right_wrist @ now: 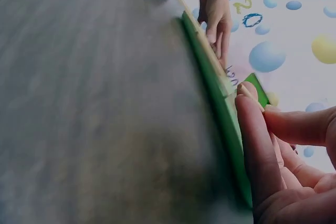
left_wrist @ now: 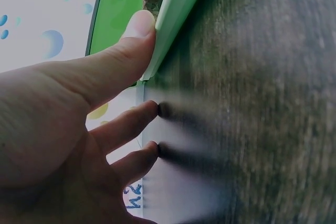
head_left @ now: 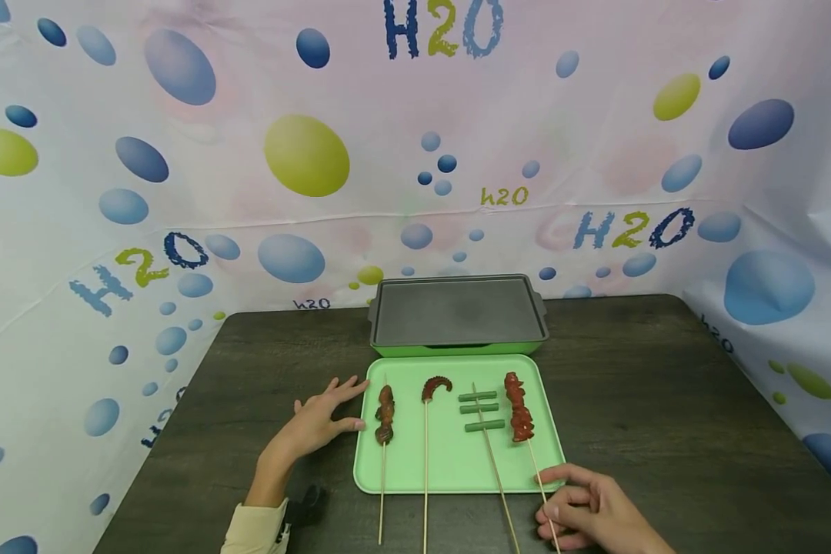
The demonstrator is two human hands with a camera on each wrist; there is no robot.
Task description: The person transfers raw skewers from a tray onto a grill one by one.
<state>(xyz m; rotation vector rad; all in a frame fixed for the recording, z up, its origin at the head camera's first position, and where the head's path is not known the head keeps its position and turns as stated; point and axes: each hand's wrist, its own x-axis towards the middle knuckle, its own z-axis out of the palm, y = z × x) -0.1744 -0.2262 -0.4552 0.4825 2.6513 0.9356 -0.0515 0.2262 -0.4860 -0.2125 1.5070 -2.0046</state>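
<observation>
A light green tray (head_left: 405, 469) carries several skewers whose sticks overhang its near edge. My right hand (head_left: 592, 508) pinches the stick of the rightmost one, a red meat skewer (head_left: 518, 415); in the right wrist view the bare stick (right_wrist: 251, 97) shows between thumb and finger. At the tray's left edge, my left hand (head_left: 313, 423) rests with spread fingers, its thumb (left_wrist: 139, 27) against the rim. Nearest that hand lies a brown meat skewer (head_left: 385, 412). Between lie a curled tentacle-like skewer (head_left: 427, 391) and one with green bean-like pieces (head_left: 482, 409).
Behind the tray stands a grill pan (head_left: 460, 308) with a dark flat top and green base. Both sit on a dark wooden table (head_left: 651, 400). A white sheet with coloured bubbles and H2O lettering (head_left: 443, 31) hangs around the back and sides.
</observation>
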